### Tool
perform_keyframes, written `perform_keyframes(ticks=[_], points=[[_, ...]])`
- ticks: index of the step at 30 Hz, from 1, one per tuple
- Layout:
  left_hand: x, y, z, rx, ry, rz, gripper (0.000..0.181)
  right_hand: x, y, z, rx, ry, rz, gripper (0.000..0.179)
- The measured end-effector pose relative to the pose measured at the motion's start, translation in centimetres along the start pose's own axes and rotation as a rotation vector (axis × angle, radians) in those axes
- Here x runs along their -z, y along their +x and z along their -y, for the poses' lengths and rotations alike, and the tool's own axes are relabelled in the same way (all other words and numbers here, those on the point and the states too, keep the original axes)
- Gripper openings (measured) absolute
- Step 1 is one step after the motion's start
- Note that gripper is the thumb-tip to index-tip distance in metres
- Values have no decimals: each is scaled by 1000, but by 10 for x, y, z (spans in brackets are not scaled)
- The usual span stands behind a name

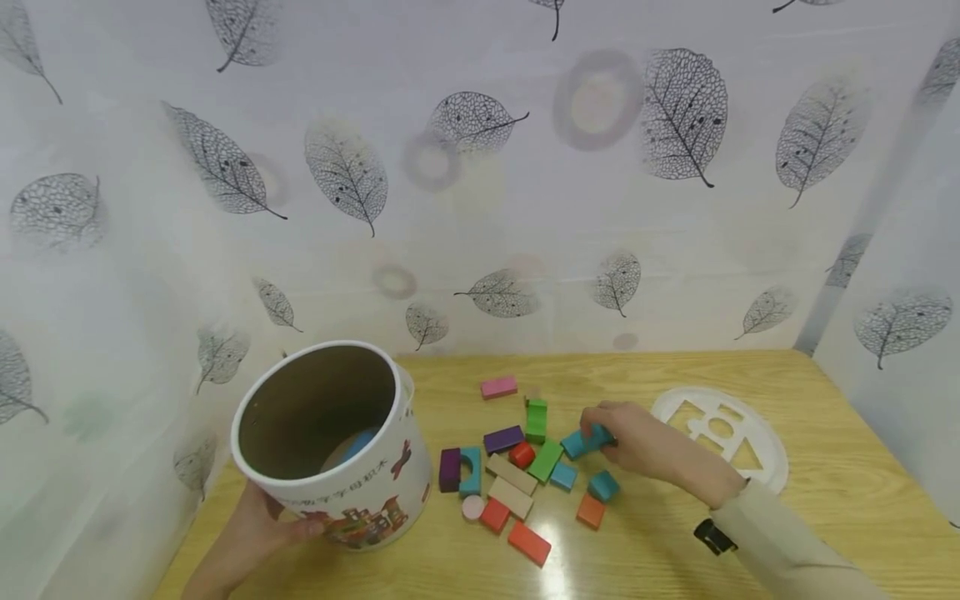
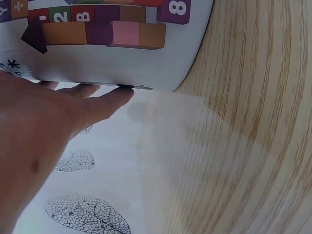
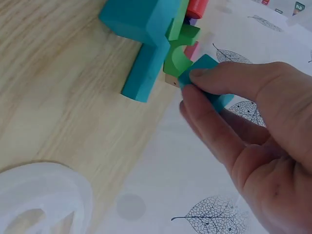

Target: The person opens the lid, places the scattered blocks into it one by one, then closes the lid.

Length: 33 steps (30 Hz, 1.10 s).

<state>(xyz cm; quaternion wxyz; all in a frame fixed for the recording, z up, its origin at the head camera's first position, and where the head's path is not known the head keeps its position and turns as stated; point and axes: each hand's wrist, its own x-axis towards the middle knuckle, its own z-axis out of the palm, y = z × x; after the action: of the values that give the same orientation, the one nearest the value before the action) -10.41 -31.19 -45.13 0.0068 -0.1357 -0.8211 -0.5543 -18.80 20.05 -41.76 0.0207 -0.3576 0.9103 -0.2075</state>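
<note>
Count recorded: one white cylindrical bucket (image 1: 382, 500), one white round lid with cut-outs (image 1: 741, 424). Outside the bucket: four plain blue blocks (image 1: 564, 477), one blue arched block (image 1: 476, 473), two purple rectangular blocks (image 1: 504, 439), one red cylindrical block (image 1: 522, 454), one orange block (image 1: 591, 512).

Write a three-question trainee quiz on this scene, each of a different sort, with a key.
1. What colour is the block that the right hand pinches? A: red. B: blue-green. C: pink.
2. True or false: the left hand touches the bucket.
3. Where does the white disc lie?

Key:
1. B.
2. True.
3. On the table, to the right of the bucket in the head view.
</note>
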Motion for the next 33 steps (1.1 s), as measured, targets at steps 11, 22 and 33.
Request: perform_keyframes(ticks=[11, 22, 33], points=[[0, 0, 2, -13, -13, -14, 103, 11, 4, 2, 152, -13, -90, 29], [1, 0, 3, -15, -27, -12, 102, 10, 6, 0, 167, 2, -82, 28], [-1, 2, 2, -21, -59, -6, 99, 35, 25, 15, 166, -9, -96, 26]])
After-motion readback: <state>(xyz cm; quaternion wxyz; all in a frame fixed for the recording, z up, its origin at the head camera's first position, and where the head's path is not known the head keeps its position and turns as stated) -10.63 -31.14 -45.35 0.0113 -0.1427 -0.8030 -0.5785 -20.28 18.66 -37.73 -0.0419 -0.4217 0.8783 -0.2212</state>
